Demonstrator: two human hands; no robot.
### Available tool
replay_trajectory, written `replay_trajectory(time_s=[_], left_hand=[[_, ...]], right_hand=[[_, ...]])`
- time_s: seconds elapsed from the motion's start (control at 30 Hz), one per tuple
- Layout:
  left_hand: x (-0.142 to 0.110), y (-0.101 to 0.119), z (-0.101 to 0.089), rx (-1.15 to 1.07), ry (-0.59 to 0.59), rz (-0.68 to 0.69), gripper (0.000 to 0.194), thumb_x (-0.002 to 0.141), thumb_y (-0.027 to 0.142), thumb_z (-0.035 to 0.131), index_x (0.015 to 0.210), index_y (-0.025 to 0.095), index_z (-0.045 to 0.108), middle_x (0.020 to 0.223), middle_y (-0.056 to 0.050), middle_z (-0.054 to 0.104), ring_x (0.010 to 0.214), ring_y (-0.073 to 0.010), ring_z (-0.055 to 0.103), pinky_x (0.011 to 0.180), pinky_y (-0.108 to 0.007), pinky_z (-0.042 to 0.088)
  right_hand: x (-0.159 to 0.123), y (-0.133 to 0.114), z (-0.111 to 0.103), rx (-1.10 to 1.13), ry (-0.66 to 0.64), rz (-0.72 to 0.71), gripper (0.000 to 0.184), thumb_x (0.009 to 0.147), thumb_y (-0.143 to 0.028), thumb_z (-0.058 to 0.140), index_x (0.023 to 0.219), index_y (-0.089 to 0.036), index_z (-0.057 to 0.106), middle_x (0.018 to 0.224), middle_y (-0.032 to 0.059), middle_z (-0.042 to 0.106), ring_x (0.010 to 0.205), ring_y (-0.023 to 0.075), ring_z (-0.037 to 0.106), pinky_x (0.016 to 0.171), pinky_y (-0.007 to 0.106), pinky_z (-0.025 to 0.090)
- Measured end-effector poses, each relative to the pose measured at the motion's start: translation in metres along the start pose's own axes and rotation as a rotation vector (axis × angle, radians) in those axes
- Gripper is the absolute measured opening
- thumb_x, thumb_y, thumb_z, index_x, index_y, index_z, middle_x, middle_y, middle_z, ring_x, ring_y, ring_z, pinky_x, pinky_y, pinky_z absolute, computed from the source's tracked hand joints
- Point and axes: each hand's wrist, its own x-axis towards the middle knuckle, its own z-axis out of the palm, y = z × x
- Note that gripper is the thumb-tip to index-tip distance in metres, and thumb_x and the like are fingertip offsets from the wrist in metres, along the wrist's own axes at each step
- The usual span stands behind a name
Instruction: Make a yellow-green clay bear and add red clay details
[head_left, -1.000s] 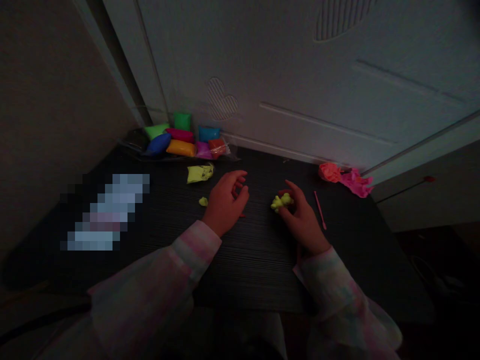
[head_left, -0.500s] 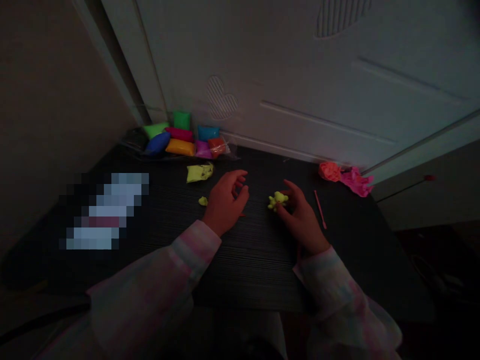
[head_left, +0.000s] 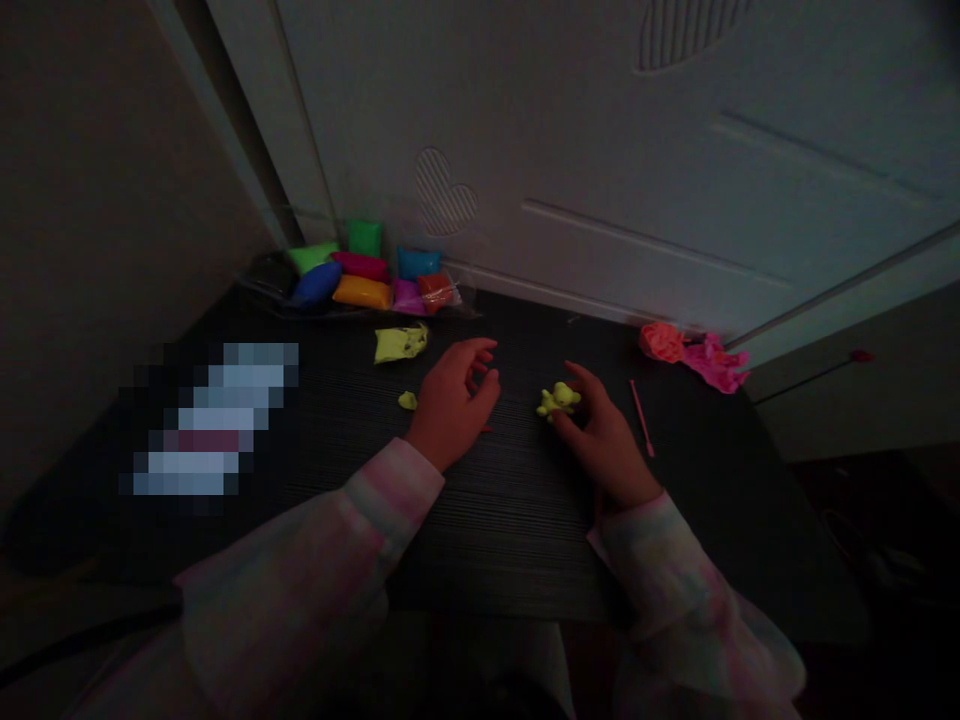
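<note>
Near the left edge of the dark counter (head_left: 487, 540) lies a bright slab (head_left: 217, 415), blurred out so that what it is cannot be told. In the far left corner, a clear bag (head_left: 466, 300) holds coloured packets (head_left: 362, 292), plump and apparently unopened. Just in front of it sits a torn yellow wrapper (head_left: 390, 346), and nearer, a small yellow scrap (head_left: 407, 400) beside the left hand (head_left: 452, 400). That hand's grip is loosely curled, thumb apart from the fingers, with nothing visible in it; a red sliver (head_left: 487, 430) peeks out at its side. Right of the counter's middle, the right hand (head_left: 606, 450) has its grip closed lightly, thumb and fingers around a yellow clay figure (head_left: 559, 398); whether the figure touches the counter cannot be told. It seems well along: rounded head and limb shapes appear joined, though finer details are too small to judge, and the scrap looks unused. Farther right lies a slim pink stick (head_left: 641, 418), held by neither hand. At the far right corner, a crumpled coral wad (head_left: 661, 342) sits against a crumpled pink wrapper (head_left: 716, 364).
</note>
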Motion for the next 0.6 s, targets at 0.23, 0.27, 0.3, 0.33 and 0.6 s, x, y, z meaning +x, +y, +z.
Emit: replay_trajectory(time_s=[0.23,0.27,0.3,0.33,0.6], left_hand=[[-0.0004,0.0002,0.0010,0.000,-0.007,0.004,0.027,0.073,0.016,0.047,0.101,0.015,0.050,0.090,-0.005,0.055,0.074,-0.0098,0.053,0.063,-0.024,0.045],[-0.0005,0.0001,0.0011,0.003,-0.009,0.004,0.027,0.073,0.016,0.047,0.101,0.015,0.050,0.090,-0.005,0.055,0.074,-0.0099,0.053,0.063,-0.024,0.045],[-0.0006,0.0000,0.0011,0.007,-0.010,0.005,0.027,0.074,0.016,0.047,0.101,0.015,0.050,0.090,-0.005,0.055,0.074,-0.0099,0.053,0.063,-0.024,0.045],[-0.0007,-0.0001,0.0011,0.012,-0.013,0.006,0.028,0.074,0.016,0.047,0.101,0.015,0.050,0.090,-0.005,0.055,0.074,-0.0099,0.053,0.063,-0.024,0.045],[-0.0036,0.0038,0.0029,0.186,-0.112,0.145,0.028,0.074,0.016,0.045,0.102,0.015,0.049,0.093,-0.005,0.056,0.083,-0.0135,0.052,0.074,-0.029,0.043]], right_hand=[[0.0002,-0.0001,0.0008,-0.038,-0.001,0.000,0.054,0.069,-0.021,0.050,0.121,-0.022,0.034,0.103,0.0060,0.052,0.089,0.0169,0.052,0.082,0.035,0.041],[0.0003,-0.0004,0.0005,-0.039,-0.003,0.007,0.054,0.069,-0.021,0.050,0.121,-0.022,0.034,0.103,0.0060,0.053,0.088,0.0169,0.053,0.082,0.035,0.041],[0.0004,-0.0008,0.0002,-0.038,-0.007,0.013,0.054,0.069,-0.021,0.050,0.121,-0.021,0.034,0.102,0.0060,0.053,0.088,0.0169,0.053,0.081,0.035,0.041],[0.0006,-0.0010,-0.0001,-0.037,-0.009,0.015,0.054,0.069,-0.021,0.050,0.120,-0.021,0.035,0.102,0.0060,0.053,0.087,0.0169,0.053,0.081,0.035,0.041],[0.0010,-0.0009,-0.0005,-0.012,-0.005,0.006,0.053,0.069,-0.021,0.051,0.119,-0.022,0.036,0.103,0.0057,0.055,0.088,0.0171,0.054,0.081,0.035,0.042]])
